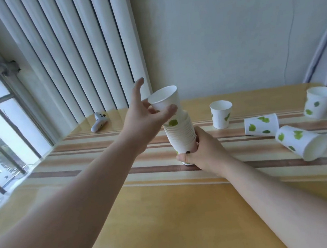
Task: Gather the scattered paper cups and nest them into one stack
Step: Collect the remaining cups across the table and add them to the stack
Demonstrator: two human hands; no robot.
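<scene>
Gripping the stack (181,136) near the table's (169,215) far edge, the right hand (206,153) steadied it; the left hand (147,117) pinched the top cup (164,99), which probably needed seating straight.

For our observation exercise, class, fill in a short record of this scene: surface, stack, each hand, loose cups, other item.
surface: striped table
stack: nested cups, upright
left hand: pinches top cup near its rim
right hand: grips stack base
loose cups upright: two, cup and cup
loose cups on side: cup, cup; another at right edge, cut off
other item: small white object near window
</scene>
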